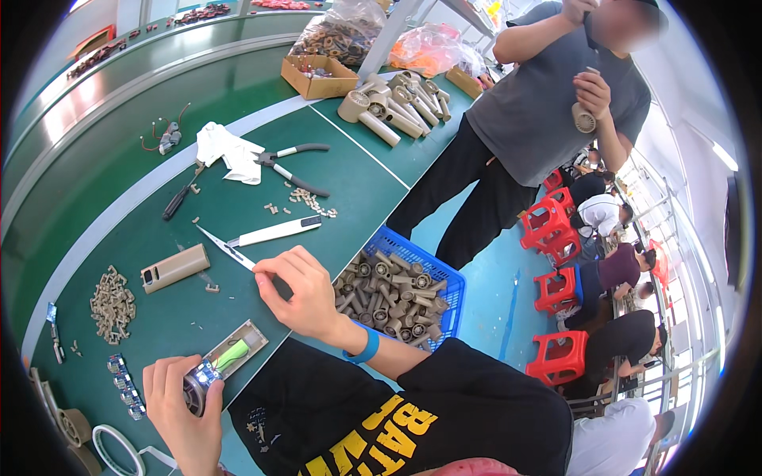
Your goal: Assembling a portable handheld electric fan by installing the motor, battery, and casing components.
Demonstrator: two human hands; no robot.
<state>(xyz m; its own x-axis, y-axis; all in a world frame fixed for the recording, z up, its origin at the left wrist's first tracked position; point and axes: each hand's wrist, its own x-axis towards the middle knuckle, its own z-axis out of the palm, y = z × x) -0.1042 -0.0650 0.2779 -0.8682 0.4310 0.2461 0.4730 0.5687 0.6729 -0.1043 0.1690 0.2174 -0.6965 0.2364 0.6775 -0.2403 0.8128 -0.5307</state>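
Note:
My left hand (178, 404) grips an opened handheld fan (250, 339) at its round head. Inside its beige handle shell lie a green battery (230, 355) and a small blue circuit board (208, 373). My right hand (300, 293) pinches white tweezers (225, 247), their tips pointing away to the left, close to a tiny beige piece (196, 220) on the green table. Just beyond that hand lies a white utility knife (278, 231). A beige handle cover (175, 268) rests between my hands and the far side.
A heap of small beige parts (113, 305) and a row of circuit boards (125, 387) lie left. Farther off are pliers (294, 168), a screwdriver (178, 201) and stacked fans (397, 107). A blue basket (451, 297) of fan bodies stands right; a co-worker (556, 95) stands beyond.

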